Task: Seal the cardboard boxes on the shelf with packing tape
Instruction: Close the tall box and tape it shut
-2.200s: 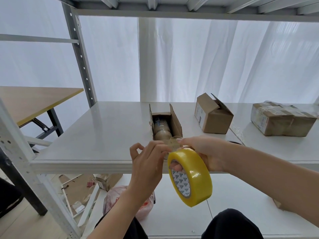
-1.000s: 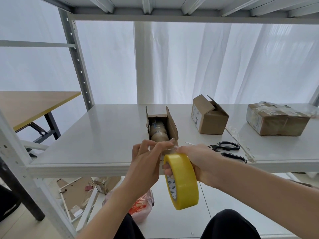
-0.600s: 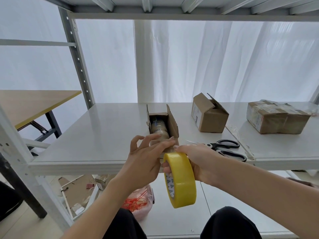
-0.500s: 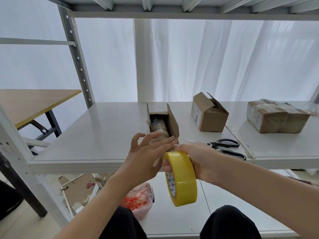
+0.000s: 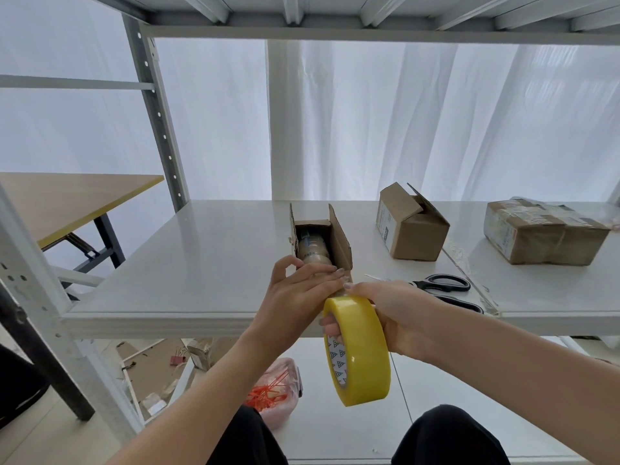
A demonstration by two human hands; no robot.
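The narrow brown cardboard box (image 5: 339, 239) lies near the front edge of the white metal shelf (image 5: 208, 263), around the middle of its width. Its top flaps stand open over a pale bottle-like item inside. The left hand (image 5: 298, 297) lies over the box's near end with its fingers stretched almost straight and together, the thumb lifted. It seems to be pressing down the free end of the tape, though the strip itself is too clear to make out. The right hand (image 5: 399, 313) grips the roll of yellow packing tape (image 5: 360, 350) just off the shelf's front edge, with its fingers curled through the core.

The step in hand looks like anchoring the tape's start on this box. The flaps are not yet folded shut, so the next move probably calls for closing them, then drawing the roll along the seam while the left hand holds the end. Black-handled scissors (image 5: 443, 285) wait to the right for the cut.
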